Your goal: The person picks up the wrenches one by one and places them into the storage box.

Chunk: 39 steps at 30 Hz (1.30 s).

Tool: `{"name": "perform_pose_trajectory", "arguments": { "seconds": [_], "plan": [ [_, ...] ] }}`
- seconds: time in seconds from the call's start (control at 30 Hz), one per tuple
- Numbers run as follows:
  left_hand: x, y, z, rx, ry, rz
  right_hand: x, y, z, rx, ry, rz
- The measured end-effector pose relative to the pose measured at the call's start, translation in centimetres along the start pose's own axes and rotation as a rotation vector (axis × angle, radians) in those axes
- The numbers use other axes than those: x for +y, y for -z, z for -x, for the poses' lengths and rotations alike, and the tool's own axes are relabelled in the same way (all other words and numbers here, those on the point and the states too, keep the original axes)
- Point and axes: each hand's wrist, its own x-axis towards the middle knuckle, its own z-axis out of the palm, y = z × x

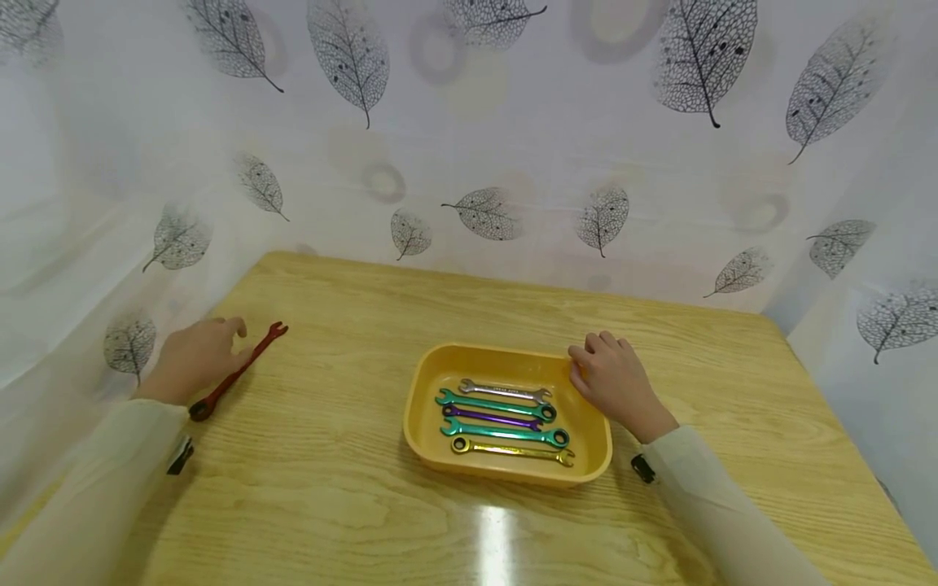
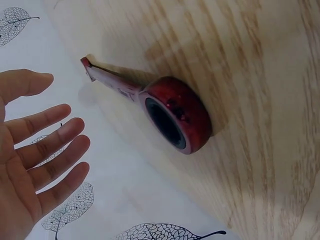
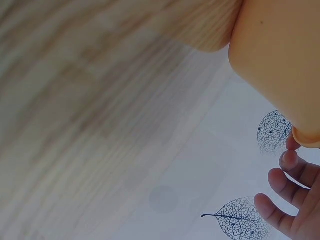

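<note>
In the head view my left hand (image 1: 196,356) hovers beside a red combination wrench (image 1: 236,376) lying aslant on the left of the table. Its fingers are spread and relaxed in the left wrist view, apart from the wrench's ring end (image 2: 199,117). My right hand (image 1: 614,379) pinches the back right rim of a yellow plastic tub (image 1: 506,474), thumb inside and fingers outside. Within the tub several wrenches lie side by side: a silver one (image 1: 507,391), two green ones, a purple one (image 1: 491,418) and a gold one (image 1: 513,451).
The wooden table (image 1: 315,505) has rounded back corners. A pale curtain (image 1: 513,163) printed with dark leaves hangs along its back and sides. A bright reflection shows on the tabletop in front of the tub.
</note>
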Motion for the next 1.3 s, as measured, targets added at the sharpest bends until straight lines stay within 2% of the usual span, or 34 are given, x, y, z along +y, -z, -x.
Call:
{"name": "perform_pose_trajectory", "arguments": {
  "seconds": [0.3,0.53,0.73,1.3],
  "plan": [
    [-0.5,-1.0,-0.6,-0.078,-0.015,0.01,0.0,-0.1,0.0,0.011,0.008,0.003],
    [-0.8,-1.5,-0.7,-0.083,-0.043,-0.009,0.0,-0.1,0.0,0.011,0.007,0.009],
    [-1.1,-1.8,-0.5,-0.107,-0.033,0.001,0.0,-0.1,0.1,0.004,0.0,0.01],
    [-1.6,-2.4,-0.3,-0.117,-0.04,0.042,-0.1,0.0,0.1,0.024,0.004,-0.001]
  ]
}}
